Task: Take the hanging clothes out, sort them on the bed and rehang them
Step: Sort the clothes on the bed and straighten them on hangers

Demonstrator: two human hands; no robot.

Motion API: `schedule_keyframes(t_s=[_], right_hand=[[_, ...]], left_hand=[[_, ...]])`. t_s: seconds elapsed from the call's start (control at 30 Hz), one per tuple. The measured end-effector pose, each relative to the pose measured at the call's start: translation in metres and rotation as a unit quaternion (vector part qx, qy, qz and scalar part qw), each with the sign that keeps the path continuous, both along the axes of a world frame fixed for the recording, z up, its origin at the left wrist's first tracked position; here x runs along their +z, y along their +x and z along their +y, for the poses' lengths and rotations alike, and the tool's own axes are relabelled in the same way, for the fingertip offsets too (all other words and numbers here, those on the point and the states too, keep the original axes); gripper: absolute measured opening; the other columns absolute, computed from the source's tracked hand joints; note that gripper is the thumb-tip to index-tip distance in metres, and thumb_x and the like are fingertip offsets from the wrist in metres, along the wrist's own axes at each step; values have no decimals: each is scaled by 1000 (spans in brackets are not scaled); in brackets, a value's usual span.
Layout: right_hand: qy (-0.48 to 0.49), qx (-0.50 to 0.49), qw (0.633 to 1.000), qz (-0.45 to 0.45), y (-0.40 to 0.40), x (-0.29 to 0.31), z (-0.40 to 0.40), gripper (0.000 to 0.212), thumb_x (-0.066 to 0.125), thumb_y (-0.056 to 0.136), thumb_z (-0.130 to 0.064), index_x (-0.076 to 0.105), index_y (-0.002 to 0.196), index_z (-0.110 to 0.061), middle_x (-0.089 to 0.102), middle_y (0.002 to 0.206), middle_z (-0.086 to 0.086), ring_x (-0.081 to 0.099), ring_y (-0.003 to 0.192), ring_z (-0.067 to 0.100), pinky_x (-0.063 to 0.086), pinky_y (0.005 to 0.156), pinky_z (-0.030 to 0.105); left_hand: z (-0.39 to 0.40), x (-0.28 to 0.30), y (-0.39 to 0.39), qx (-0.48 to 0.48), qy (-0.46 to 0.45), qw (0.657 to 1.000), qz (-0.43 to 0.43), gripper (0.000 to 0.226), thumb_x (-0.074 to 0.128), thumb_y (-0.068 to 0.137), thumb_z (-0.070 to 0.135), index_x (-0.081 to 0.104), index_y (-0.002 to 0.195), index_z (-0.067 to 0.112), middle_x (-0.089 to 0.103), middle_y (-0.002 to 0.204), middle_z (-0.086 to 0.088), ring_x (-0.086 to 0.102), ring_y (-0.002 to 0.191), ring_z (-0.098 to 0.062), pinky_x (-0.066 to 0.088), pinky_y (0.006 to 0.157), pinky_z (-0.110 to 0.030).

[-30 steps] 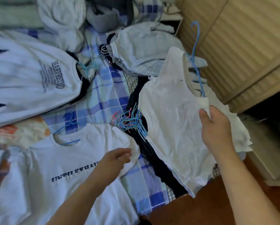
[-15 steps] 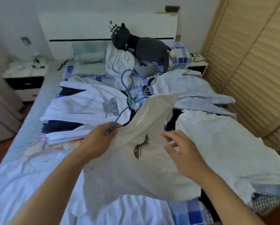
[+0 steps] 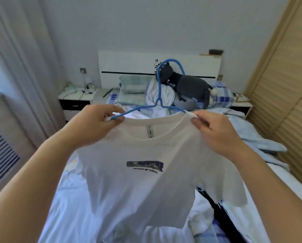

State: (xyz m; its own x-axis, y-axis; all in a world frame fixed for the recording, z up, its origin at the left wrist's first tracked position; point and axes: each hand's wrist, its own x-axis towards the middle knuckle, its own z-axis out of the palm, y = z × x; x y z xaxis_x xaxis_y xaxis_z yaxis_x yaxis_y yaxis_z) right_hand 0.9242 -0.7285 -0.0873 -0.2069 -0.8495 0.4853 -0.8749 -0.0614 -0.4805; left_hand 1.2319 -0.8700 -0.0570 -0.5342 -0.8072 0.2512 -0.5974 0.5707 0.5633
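A white T-shirt (image 3: 146,190) with a small dark chest print hangs in the air in front of me, above the bed (image 3: 68,199). A blue wire hanger (image 3: 160,88) sits in its neck, hook pointing up. My left hand (image 3: 96,121) pinches the hanger's left arm together with the shirt's left shoulder. My right hand (image 3: 215,130) pinches the collar at the right shoulder, where the hanger's other arm goes under the cloth. More white and pale-blue clothes (image 3: 251,137) lie spread on the bed below and to the right.
A grey plush cat (image 3: 190,85) lies at the white headboard (image 3: 129,65). Nightstands stand at the left (image 3: 75,100) and right (image 3: 241,104) of the bed. A slatted wooden wardrobe door (image 3: 286,102) fills the right side. Curtains (image 3: 19,67) hang at left.
The shirt has been lifted from low over the bed to chest height and now faces me. My right hand, open before, now pinches the collar. The view has tilted up.
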Motion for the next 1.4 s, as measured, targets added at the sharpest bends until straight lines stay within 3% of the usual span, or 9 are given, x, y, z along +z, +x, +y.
schedule_keyframes(t_s=[0.17,0.23,0.3,0.37,0.6,0.77,0.87,1.27,1.4], right_hand=[[6,-49,999,-10,28,-3,24,28,56,100,-30,58,78,-12,55,65,6,52,68,27,45,67,44],[25,-46,997,-60,35,15,42,27,57,99,-29,62,81,-10,59,70,11,54,69,26,44,66,39],[65,6,991,-121,47,33,62,25,57,99,-28,65,87,-8,61,78,15,53,66,20,40,64,35],[113,89,981,-130,67,41,83,22,55,99,-31,64,92,-12,60,78,11,49,66,13,42,64,37],[217,206,909,-291,64,37,179,26,46,105,-26,67,119,-20,72,99,5,68,85,21,55,92,48],[107,131,944,-285,55,50,239,20,53,101,-36,64,97,-20,63,73,-3,63,61,20,56,64,36],[70,54,989,-115,67,48,265,41,52,99,-45,47,68,-19,49,55,-5,47,50,12,37,51,28],[148,50,986,60,121,27,373,36,27,107,-39,43,81,-21,42,67,-4,47,68,22,39,59,36],[98,68,992,-37,84,21,362,38,42,103,-38,46,68,-23,53,68,1,52,69,25,46,71,45]], left_hand=[[35,-22,3,123,-153,980,28,26,64,93,38,68,118,33,56,119,3,47,119,-26,38,104,-40],[66,-19,-10,127,-185,967,121,22,65,94,27,69,116,24,57,115,1,47,113,-20,37,101,-35],[103,-5,-34,38,8,975,218,15,63,97,24,72,108,22,69,103,5,59,97,-7,45,91,-29],[134,11,-60,-36,245,916,315,14,60,100,25,73,97,19,76,102,-6,65,91,-12,52,88,-36],[197,37,-89,-78,394,871,284,12,59,99,14,68,96,7,69,74,-4,57,74,-18,40,70,-33],[257,42,-104,-144,362,898,203,15,63,97,20,74,94,10,66,93,-8,53,93,-23,38,88,-37],[297,41,-114,-144,359,895,222,15,64,97,22,73,92,11,64,92,-11,51,91,-26,38,88,-40],[362,64,-125,-66,332,910,241,19,60,100,15,71,104,0,50,70,-3,49,63,-17,42,69,-29],[355,70,-107,-44,281,942,178,19,53,104,14,68,102,3,41,62,0,40,51,-14,37,55,-22]])
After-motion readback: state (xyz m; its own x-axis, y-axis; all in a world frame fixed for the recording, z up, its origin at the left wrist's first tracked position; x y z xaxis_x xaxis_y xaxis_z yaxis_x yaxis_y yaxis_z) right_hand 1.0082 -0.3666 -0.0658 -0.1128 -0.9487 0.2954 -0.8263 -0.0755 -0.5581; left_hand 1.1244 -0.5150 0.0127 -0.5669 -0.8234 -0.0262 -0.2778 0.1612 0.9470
